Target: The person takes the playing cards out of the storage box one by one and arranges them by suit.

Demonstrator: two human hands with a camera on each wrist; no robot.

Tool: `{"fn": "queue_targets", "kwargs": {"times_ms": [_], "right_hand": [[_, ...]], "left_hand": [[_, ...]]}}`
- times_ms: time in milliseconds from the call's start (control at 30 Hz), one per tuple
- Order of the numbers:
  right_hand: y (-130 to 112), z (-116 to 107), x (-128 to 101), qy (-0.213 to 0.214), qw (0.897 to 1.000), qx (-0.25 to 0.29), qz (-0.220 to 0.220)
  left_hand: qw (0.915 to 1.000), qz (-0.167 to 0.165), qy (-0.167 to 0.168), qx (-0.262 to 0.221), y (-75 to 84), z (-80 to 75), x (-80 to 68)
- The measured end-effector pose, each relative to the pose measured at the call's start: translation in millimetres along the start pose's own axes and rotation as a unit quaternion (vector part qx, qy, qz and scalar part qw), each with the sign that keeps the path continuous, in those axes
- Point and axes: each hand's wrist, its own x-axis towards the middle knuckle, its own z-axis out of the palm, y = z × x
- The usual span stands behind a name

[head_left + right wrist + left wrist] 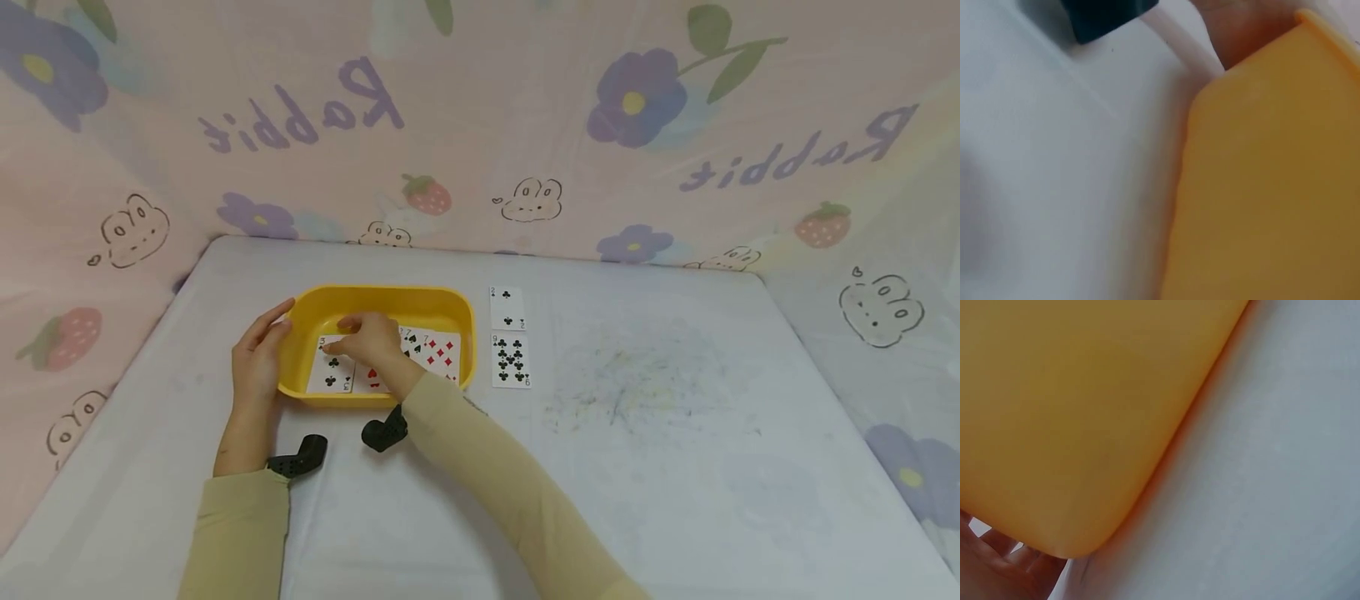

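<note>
A yellow plastic tray [375, 401] holds several face-up playing cards. At its left end, my left hand [255, 367] lies along the outer wall with fingers extended; in the left wrist view, its fingers [997, 562] show beside the tray's corner. My right hand [375, 340] reaches over the near rim into the tray. Its thumb touches the upper part of the three of clubs [331, 377] at the left, and the index fingertip is apart from the thumb. Beside that card lie a partly covered heart card [372, 380] and a seven of diamonds [440, 353].
Right of the tray, a two of clubs [507, 308] lies above a nine of clubs [512, 362] on the white table [675, 500]. Black wrist devices [300, 457] sit on both wrists. Printed cloth [480, 125] surrounds the table's back and sides.
</note>
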Motion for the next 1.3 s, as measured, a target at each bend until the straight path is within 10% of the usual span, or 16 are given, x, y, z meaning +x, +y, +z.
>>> {"fn": "queue_targets", "kwargs": {"times_ms": [800, 1300], "right_hand": [[6.4, 3.0, -7.9, -0.031, 0.967, -0.230, -0.102], [2.6, 3.3, -3.7, -0.001, 0.989, -0.086, -0.119]], "left_hand": [[0.9993, 0.000, 0.013, 0.036, 2.2, 0.9, -1.2], [0.9989, 0.005, 0.017, 0.043, 2.5, 1.3, -2.0]]}}
